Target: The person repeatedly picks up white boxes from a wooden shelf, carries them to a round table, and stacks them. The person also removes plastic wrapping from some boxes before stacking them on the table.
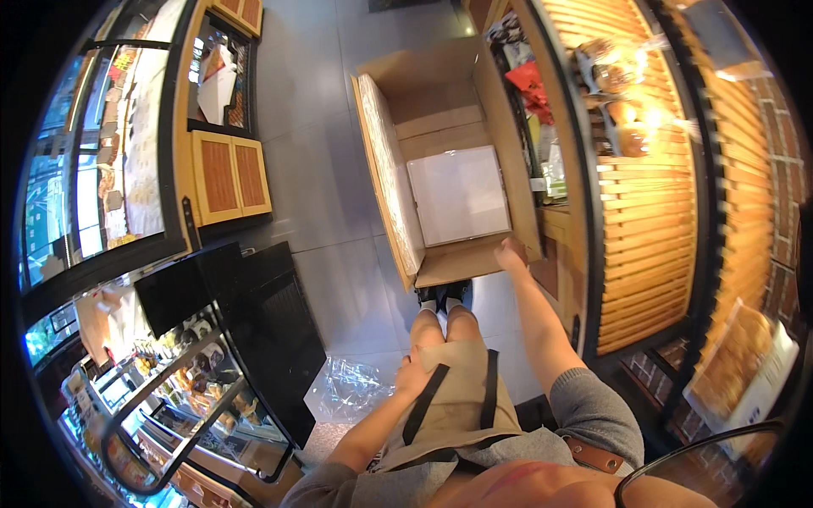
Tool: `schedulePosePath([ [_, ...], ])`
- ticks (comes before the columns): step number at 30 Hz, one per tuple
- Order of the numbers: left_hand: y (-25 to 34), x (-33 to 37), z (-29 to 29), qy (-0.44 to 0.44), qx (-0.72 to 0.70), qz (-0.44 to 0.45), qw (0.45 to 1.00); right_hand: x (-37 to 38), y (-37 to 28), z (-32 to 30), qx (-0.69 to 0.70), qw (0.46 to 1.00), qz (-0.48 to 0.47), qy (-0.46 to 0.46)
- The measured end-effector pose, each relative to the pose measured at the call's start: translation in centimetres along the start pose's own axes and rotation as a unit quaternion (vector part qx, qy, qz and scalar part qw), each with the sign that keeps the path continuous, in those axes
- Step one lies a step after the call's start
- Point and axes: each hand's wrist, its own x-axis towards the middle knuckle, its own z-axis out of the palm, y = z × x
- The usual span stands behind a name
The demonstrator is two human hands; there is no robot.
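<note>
Grey sleeve (597, 411) nearest; right grip (513, 255) pinching carton (464, 261) edge; left grip (412, 372) at apron (464, 364), can't tell if closed

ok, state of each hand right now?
Left hand: against the beige apron; can't tell whether open or closed.
Right hand: looks closed on the cardboard box, at its near right corner.
</note>
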Motion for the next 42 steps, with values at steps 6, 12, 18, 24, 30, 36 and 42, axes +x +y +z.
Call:
schedulePosePath([
  [6, 4.6, 7.6, -3.7, 0.093, 0.004, 0.051, 0.994, 14.6, 1.6, 8.0, 0.008, 0.997, 0.075, -0.031],
  [12, 5.7, 11.0, -5.9, 0.098, -0.018, 0.103, 0.990, 25.3, 7.0, 17.0, 0.069, 0.986, 0.142, -0.053],
  [18, 5.9, 12.6, -6.2, 0.098, -0.015, 0.112, 0.989, 28.7, 8.0, 21.4, 0.080, 0.989, 0.126, -0.012],
  [24, 6.3, 12.4, -7.2, 0.088, 0.000, 0.104, 0.991, 29.0, 11.4, 19.3, 0.266, 0.959, 0.083, -0.044],
  [30, 6.2, 9.9, -6.8, 0.065, -0.001, 0.062, 0.996, 20.7, 5.7, 12.5, 0.238, 0.965, 0.024, -0.111],
  [36, 5.9, 6.4, -6.0, 0.023, 0.013, -0.002, 1.000, 6.2, -5.7, 5.5, 0.256, 0.962, -0.092, 0.022],
  [42, 0.6, 6.7, -3.7, 0.069, -0.136, 0.004, 0.988, -12.7, -5.5, -8.8, 0.371, 0.912, -0.124, 0.120],
])
